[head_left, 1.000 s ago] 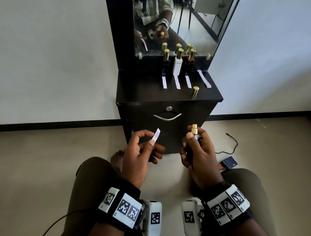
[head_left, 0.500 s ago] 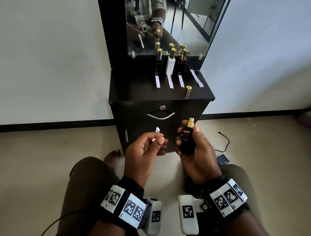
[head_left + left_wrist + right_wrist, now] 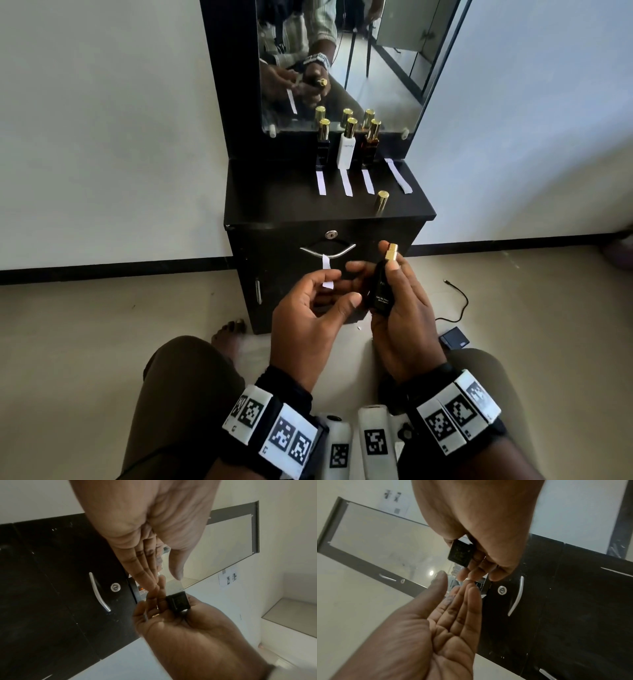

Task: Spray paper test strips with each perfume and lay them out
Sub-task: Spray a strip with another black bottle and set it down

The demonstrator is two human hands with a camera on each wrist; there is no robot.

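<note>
White bottle [image 3: 345, 150] on desk [image 3: 274, 205] has small grey writing, too blurry to read. Black bottle [image 3: 379, 287] shows faint pale words, unreadable. Right hand [image 3: 404, 308] grip closed round black bottle, gold sprayer up, cap off. Left hand [image 3: 308, 318] fingers nearly straight, paper strip [image 3: 327, 270] tucked between them; how it is gripped, cannot tell. Hands near, in front of desk. Four strips [image 3: 346, 183] lie on desk, three below far bottles. Gold cap [image 3: 381, 202] stands at near right.

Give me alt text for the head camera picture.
A right hand grips an uncapped black perfume bottle beside a white paper strip held in the left hand. Behind stands a black mirrored cabinet with three gold-capped bottles, four strips and a loose gold cap.
</note>
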